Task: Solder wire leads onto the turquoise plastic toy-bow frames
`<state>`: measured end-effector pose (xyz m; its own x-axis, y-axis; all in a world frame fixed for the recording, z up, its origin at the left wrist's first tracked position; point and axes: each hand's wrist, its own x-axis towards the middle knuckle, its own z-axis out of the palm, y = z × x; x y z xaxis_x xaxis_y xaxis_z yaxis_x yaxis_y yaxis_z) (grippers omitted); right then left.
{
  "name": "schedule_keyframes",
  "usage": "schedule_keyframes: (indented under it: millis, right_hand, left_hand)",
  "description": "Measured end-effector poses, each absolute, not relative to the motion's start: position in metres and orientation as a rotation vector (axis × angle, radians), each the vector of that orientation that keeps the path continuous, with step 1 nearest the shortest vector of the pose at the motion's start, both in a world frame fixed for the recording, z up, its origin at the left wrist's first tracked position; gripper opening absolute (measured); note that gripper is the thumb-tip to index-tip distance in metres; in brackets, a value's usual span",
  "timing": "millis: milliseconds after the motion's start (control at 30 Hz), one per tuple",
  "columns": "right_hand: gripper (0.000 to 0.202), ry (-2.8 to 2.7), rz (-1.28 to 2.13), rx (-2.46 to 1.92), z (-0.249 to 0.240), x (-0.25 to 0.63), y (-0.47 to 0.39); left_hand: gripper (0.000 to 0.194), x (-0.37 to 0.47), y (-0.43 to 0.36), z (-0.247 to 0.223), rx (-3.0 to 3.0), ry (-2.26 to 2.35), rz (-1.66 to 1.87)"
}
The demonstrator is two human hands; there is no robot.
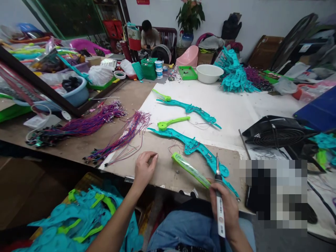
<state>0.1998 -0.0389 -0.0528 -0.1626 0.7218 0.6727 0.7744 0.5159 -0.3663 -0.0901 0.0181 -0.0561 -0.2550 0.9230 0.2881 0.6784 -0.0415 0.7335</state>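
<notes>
My right hand grips a soldering iron, its metal tip pointing up and away over the table. A lime-green strip with a clear face reaches the fingers of this hand; I cannot tell whether they hold it. Beyond lies a turquoise bow-shaped plastic part with thin wires and a small slot. My left hand is at the table's near edge, fingers curled in; whatever they may pinch is hidden. A lime-green arm with a round end rests by the turquoise part's far end.
Another turquoise part lies farther back. Red-and-blue wire bundles are on the left. A black fan stands at right. Turquoise parts fill a crate below left. A white basin and a seated person are behind.
</notes>
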Motion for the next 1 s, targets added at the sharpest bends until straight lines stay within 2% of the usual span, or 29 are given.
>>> schedule_keyframes:
  millis: [67,233,367,467,533,633,733,867,1000]
  right_hand:
    - [0.011,-1.781,-0.058,-1.422,-0.047,0.203,-0.046]
    - [0.033,-1.322,0.114,-1.987,-0.021,0.22,-0.065]
    - [0.04,-1.063,0.175,-2.172,0.001,0.241,-0.061]
    - [0.039,-0.965,0.229,-2.184,0.009,0.251,-0.049]
    - [0.038,-0.929,0.282,-2.136,0.008,0.253,-0.04]
    - [0.039,-0.988,0.42,-2.038,-0.002,0.251,-0.025]
    - [0.036,-1.148,0.479,-2.012,-0.017,0.248,-0.013]
    - [0.027,-1.597,0.154,-1.86,-0.036,0.248,-0.007]
    - [0.03,-1.926,0.021,-1.701,-0.048,0.246,-0.007]
  left_hand:
    - [0.019,-0.091,0.025,-0.053,1.688,1.894,1.188]
    - [0.019,-0.091,0.046,-0.048,1.801,1.943,1.179]
    - [0.022,-0.09,0.068,-0.039,2.033,1.992,1.073]
    - [0.033,-0.076,0.088,-0.027,2.251,1.884,0.879]
    - [0.049,-0.061,0.102,-0.02,2.385,1.747,0.644]
    - [0.073,-0.039,0.122,-0.016,2.513,1.587,0.317]
    - [0.082,-0.035,0.144,-0.017,2.509,1.641,0.132]
    - [0.093,-0.059,0.172,-0.019,2.388,1.71,-0.061]
    - [0.088,-0.08,0.191,-0.011,2.432,1.688,-0.123]
